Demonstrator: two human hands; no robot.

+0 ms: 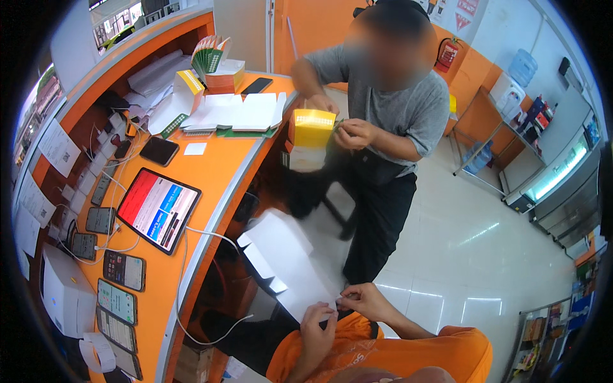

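Note:
An unfolded white cardboard box blank (287, 262) with cut flaps along its left side stretches away from my lap. My left hand (317, 329) is closed on its near edge, fingers bent over the card. Just to the right, my right hand (365, 302) pinches the near corner between thumb and fingers. The blank's underside is hidden. Across from me, a person in a grey shirt (396, 108) holds a partly folded yellow, white and orange box (314, 127) in both hands.
The orange counter (167, 220) at left carries a tablet (158, 210), several phones, more flat box blanks (233, 112) and a stack of cartons (225, 75). A white cable (182, 281) hangs over its edge. A metal-legged table (479, 137) stands far right.

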